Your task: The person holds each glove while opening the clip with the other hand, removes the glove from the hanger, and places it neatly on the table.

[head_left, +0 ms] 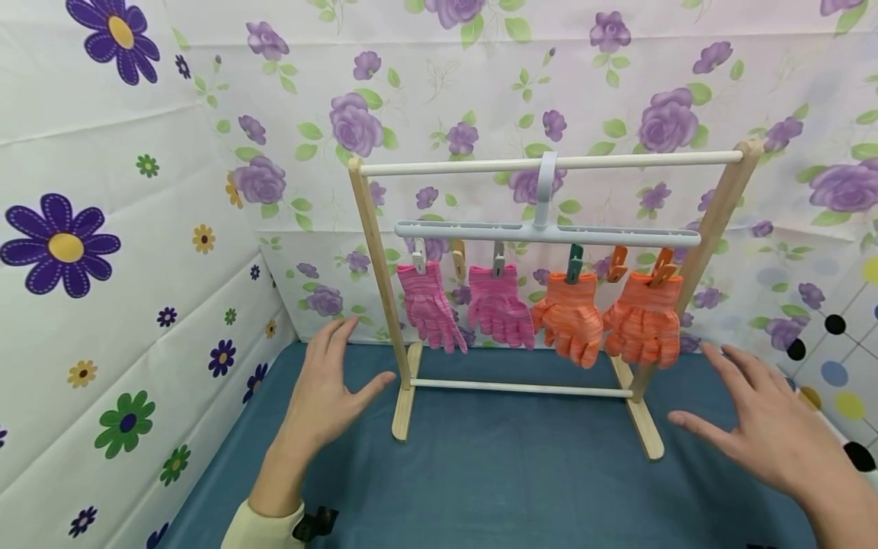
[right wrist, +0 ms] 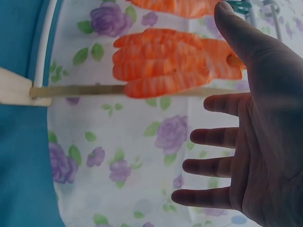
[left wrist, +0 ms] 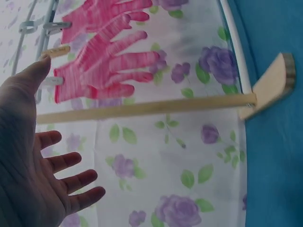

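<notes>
Left hand (head_left: 328,400) at lower left, right hand (head_left: 771,423) at lower right, both empty, fingers loose; pink gloves (head_left: 497,305) and orange gloves (head_left: 643,320) hang clipped under the hanger (head_left: 473,231), mid-frame to right; probably smartest to steady that hanger before touching any clip (head_left: 575,264).

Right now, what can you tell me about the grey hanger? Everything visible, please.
The hanger is pale grey, apparently plastic: a straight, slotted bar with one central hook over the white top rod. It hangs roughly level. Six clips hang beneath it; four hold gloves, two are bare. Neither the left hand nor the right hand touches it.
</notes>
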Motion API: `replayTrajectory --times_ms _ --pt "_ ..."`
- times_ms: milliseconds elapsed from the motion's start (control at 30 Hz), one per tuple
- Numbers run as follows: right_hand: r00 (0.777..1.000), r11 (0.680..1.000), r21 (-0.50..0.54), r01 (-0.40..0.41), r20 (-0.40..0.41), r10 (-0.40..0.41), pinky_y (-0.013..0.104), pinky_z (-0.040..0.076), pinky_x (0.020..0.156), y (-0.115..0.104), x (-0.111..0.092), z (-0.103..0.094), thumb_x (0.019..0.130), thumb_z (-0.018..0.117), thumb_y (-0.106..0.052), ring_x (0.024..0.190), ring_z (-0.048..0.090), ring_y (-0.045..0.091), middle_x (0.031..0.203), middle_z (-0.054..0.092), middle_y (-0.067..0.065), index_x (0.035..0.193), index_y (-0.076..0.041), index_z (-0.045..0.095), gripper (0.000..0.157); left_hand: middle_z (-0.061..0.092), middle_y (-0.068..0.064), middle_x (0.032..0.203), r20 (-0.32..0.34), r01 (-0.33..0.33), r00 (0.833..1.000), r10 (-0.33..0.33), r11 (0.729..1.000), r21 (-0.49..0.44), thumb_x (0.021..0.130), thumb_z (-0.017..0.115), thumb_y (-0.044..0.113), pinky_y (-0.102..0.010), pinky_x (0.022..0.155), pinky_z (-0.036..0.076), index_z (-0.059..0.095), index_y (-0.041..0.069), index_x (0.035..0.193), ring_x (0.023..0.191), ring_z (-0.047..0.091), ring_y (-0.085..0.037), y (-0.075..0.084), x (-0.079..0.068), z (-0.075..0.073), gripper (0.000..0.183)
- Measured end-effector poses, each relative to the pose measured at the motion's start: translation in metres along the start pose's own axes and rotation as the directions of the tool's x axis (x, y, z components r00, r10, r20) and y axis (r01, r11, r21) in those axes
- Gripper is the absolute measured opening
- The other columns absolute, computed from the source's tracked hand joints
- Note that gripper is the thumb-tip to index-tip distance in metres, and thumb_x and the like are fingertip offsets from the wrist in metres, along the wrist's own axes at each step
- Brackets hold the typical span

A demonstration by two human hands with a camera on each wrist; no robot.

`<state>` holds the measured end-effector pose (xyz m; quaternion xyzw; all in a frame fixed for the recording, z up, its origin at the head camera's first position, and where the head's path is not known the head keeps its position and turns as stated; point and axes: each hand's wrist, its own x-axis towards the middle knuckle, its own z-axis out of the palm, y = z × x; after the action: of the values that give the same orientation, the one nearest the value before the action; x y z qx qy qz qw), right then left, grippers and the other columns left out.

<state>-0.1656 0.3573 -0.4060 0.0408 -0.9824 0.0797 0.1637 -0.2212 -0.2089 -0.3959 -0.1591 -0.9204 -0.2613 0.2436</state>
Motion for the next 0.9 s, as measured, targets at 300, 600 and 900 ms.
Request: replayTrajectory --times_ms 300,600,900 --pt "0.998 0.998 0.033 0.049 0.024 -0.049 0.083 0.038 0.086 -0.017 0.001 -0.011 0.081 0.079 -0.074 0.124 0.041 0.066 0.151 0.037 0.038 0.170 -0.008 0.021 0.125 0.042 -0.012 0.159 -0.046 -0.055 0.998 0.043 0.953 -0.299 0.095 0.082 0.037 -0.060 0.113 0.040 0.037 0.014 0.164 0.143 0.042 -0.033 0.024 0.015 0.008 0.085" --pt "0.996 0.996 0.058 0.072 0.055 -0.075 0.082 0.042 0.083 -0.033 0.000 -0.018 0.081 0.077 -0.077 0.127 0.042 0.064 0.154 0.037 0.034 0.170 -0.010 0.022 0.125 0.045 -0.011 0.159 -0.071 -0.090 0.996 0.061 0.840 -0.535 0.102 0.073 0.027 -0.057 0.114 0.042 0.038 0.014 0.163 0.145 0.045 -0.032 0.043 0.035 0.020 0.072" --pt "0.992 0.990 0.099 0.104 0.066 -0.110 0.080 0.043 0.086 -0.049 -0.003 -0.022 0.082 0.075 -0.078 0.132 0.040 0.061 0.156 0.037 0.031 0.172 -0.017 0.019 0.121 0.026 -0.009 0.172 -0.040 -0.050 0.999 0.032 0.750 -0.660 0.105 0.067 0.035 -0.054 0.124 0.029 0.021 0.006 0.168 0.158 0.027 -0.028 0.054 0.050 0.036 0.083"
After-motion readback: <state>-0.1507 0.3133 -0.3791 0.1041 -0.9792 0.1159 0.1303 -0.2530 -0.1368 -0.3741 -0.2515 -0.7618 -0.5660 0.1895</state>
